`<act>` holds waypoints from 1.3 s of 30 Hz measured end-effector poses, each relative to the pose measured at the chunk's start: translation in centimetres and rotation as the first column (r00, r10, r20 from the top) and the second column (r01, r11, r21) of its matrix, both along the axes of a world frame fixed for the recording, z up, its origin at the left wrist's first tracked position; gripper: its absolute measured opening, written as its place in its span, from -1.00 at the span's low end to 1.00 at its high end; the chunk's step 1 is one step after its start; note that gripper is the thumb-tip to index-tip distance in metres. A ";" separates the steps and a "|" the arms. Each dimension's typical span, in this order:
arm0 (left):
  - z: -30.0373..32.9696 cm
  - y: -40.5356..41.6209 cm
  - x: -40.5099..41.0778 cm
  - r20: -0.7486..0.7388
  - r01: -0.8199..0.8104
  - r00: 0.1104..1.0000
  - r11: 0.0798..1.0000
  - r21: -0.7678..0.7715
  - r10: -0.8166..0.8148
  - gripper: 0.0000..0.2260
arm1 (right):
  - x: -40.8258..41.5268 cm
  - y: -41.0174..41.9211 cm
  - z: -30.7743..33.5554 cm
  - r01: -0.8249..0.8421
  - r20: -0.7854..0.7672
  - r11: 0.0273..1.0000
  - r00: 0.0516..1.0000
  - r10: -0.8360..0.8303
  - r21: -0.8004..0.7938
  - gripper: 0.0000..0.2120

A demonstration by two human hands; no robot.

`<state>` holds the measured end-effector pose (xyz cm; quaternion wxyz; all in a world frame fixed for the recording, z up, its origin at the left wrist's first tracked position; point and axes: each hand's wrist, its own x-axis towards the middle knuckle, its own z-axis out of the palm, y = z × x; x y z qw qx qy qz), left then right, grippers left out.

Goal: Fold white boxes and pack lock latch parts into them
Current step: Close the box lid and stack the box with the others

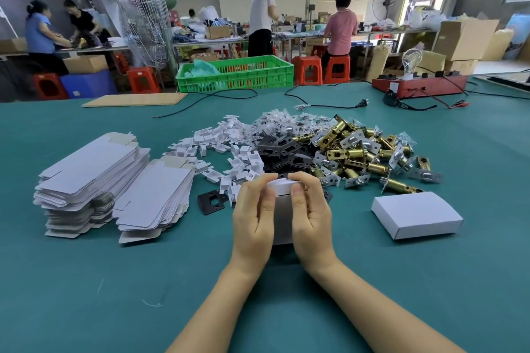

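While I scan from the left, two stacks of flat box blanks (94, 178) lie on the green counter (86, 281), the taller one outermost. Next to them comes a scatter of white plastic inserts (220, 149), with a single black strike plate (211, 201) lying apart by my left hand (252, 221). Both my hands meet at centre on the white box (282, 209), which stands on end on the counter. My left fingers (265, 180) curl over its top edge and my right hand (309, 212) mirrors them, the thumbs lying on the near face, so both hands are closed on the box. I judge I am tucking the top flap; whether parts are already inside I cannot tell. To do it well I would keep the walls square with the palms and press the flap down evenly from both corners, so the tab slides in without creasing. Behind lie black plates (284, 152), then the heap of brass latch bolts (364, 152). Farthest right, one finished box (415, 213) rests closed and flat.
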<state>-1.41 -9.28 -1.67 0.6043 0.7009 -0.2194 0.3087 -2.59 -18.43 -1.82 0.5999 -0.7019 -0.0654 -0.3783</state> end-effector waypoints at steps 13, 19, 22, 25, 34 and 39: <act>0.1 0.1 0.2 -0.088 0.080 0.992 0.993 -0.084 -0.087 -0.85 | 0.1 0.0 0.0 -0.012 0.026 1.000 1.000 0.012 -0.002 -0.79; -0.1 0.3 0.3 -0.110 0.122 0.984 0.981 -0.154 -0.140 -0.84 | 0.0 0.2 0.2 -0.050 0.016 0.996 0.999 0.049 0.071 -0.80; -0.2 0.4 0.3 -0.121 0.125 0.982 0.981 -0.148 -0.144 -0.86 | 0.0 0.3 0.2 -0.075 0.004 0.990 0.997 0.075 0.121 -0.81; -0.2 0.5 0.4 -0.109 0.126 0.984 0.985 -0.114 -0.138 -0.86 | 0.0 -0.1 -0.1 -0.082 0.010 0.992 0.997 0.081 0.095 -0.81; -1.2 0.6 0.9 -0.184 0.121 0.976 0.993 0.014 -0.117 -0.94 | 0.3 -0.5 -0.8 -0.129 -0.070 0.989 0.990 0.124 -0.072 -0.85; -1.3 0.7 1.2 -0.318 0.211 0.929 0.977 0.030 -0.191 -0.67 | 0.8 -0.8 -0.9 -0.204 -0.164 0.978 0.967 0.195 -0.039 -0.74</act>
